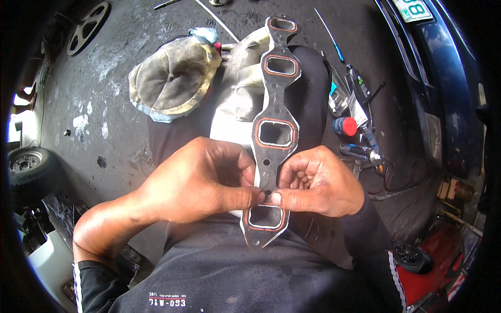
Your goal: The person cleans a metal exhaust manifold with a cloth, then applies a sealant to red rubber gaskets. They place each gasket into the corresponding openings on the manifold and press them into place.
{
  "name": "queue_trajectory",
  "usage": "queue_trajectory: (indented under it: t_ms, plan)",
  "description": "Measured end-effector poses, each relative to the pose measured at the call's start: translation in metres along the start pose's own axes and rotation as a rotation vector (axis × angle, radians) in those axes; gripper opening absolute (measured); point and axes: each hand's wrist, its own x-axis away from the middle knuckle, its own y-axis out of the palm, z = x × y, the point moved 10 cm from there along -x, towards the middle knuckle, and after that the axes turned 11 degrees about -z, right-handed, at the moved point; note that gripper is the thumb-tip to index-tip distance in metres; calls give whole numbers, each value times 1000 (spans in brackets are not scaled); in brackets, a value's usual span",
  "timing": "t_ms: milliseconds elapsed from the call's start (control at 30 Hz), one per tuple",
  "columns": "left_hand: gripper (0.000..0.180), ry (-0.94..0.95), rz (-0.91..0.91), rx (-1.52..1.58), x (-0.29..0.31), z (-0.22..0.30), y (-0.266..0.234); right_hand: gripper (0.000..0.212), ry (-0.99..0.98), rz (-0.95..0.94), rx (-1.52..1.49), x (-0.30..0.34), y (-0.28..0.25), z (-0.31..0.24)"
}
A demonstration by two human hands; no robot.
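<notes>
A long dark gasket (276, 99) with red-orange sealing beads around several rectangular ports lies along the flange of a pale metal intake manifold (245, 107). The manifold rests across my lap. My left hand (201, 180) grips the gasket's left edge near its lower end, thumb pressed flat on top and fingers curled beneath. From the other edge my right hand (323, 182) does the same, its thumb tip close to the left one beside a small bolt hole. White edging shows around the gasket's outline. Fingertips under the flange are hidden.
Left of the manifold sits a grimy round cloth-like pad (175, 78) over light-blue cloth. On the floor at right lie a red-capped can (344, 126), a dark tube (360, 152) and a blue-handled rod (334, 41). A blue car (454, 78) stands beyond; a wheel (31, 164) lies left.
</notes>
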Motion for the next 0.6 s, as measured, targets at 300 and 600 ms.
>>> queue_trajectory:
  t_ms: [300, 600]
  plan:
    - [27, 21, -18, 13, 1, -5, 3, 28, 24, -20, -28, 2, 0, 7]
    - [69, 193, -43, -351, 16, 13, 16, 43, 79, -87, -36, 11, 21, 2]
